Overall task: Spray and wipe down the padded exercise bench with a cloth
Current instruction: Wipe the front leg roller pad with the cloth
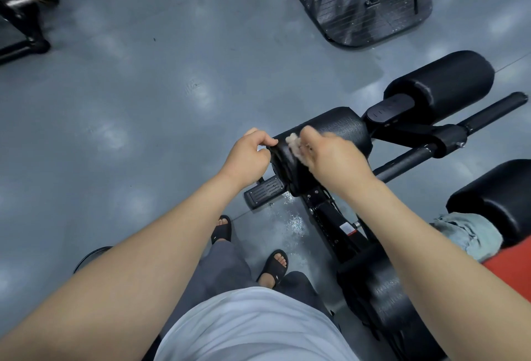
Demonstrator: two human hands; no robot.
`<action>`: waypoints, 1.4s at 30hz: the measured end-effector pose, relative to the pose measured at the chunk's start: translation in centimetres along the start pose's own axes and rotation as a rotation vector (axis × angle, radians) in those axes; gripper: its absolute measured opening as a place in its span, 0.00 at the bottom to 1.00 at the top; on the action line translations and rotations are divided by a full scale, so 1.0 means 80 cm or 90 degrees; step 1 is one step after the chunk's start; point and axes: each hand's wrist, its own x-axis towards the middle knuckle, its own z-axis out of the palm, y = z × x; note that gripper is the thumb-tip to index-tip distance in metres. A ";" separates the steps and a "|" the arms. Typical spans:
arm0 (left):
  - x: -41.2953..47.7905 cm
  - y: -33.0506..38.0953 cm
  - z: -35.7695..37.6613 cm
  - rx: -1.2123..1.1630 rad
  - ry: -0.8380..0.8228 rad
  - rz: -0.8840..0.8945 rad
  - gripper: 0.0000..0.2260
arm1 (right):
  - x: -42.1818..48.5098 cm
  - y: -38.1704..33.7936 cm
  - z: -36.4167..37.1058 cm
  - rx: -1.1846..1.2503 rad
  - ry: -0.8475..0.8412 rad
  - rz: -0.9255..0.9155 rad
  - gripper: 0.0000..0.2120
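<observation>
Bench (pixel 382 294) runs from 5 o'clock up towards 2 o'clock on the right of your view, black padding on a black frame, and you're working on the near roller pad (pixel 342 130) right at centre. Your left hand (pixel 248 156) is on the pad's 9 o'clock end, fingers curled and pinching the edge of it. Your right hand (pixel 327 156) comes in from 4 o'clock with a small pale cloth (pixel 293 143) bunched in its fingers, and that cloth is pressed against the pad just beside your left fingertips. The hand and the cloth are blurred, so I cannot make out the grip finger by finger. A second roller (pixel 448 84) sits further out at 2 o'clock, with a bar (pixel 488 113) sticking out past it. Just below the pad, at 6 o'clock, there's a ribbed footplate (pixel 265 192), and wet droplets (pixel 293 221) glisten on the grey floor (pixel 143 102) next to it. Your feet in black sandals (pixel 273 268) stand at 6 o'clock, close to the frame. A dark machine platform (pixel 373 15) sits on the floor at 1 o'clock, well apart from the bench.
</observation>
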 end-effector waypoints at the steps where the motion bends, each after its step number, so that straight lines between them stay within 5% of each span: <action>1: -0.001 0.000 0.001 0.002 0.003 0.001 0.13 | 0.007 0.011 -0.002 -0.015 0.011 0.025 0.10; 9: -0.018 -0.002 0.007 0.024 0.003 0.051 0.04 | 0.031 0.069 -0.034 -0.144 0.061 0.262 0.10; 11: -0.021 -0.007 0.007 0.079 -0.006 0.093 0.10 | 0.032 0.076 -0.037 -0.124 0.058 0.278 0.08; 18: -0.006 -0.009 0.001 0.135 -0.054 0.045 0.31 | 0.017 0.087 -0.053 0.048 -0.030 0.169 0.15; 24: 0.002 -0.013 -0.001 0.140 -0.123 -0.007 0.48 | 0.019 0.107 -0.056 0.009 -0.025 0.242 0.12; 42: -0.007 -0.017 0.014 0.146 -0.060 0.040 0.43 | 0.028 0.094 -0.045 -0.020 0.101 0.162 0.07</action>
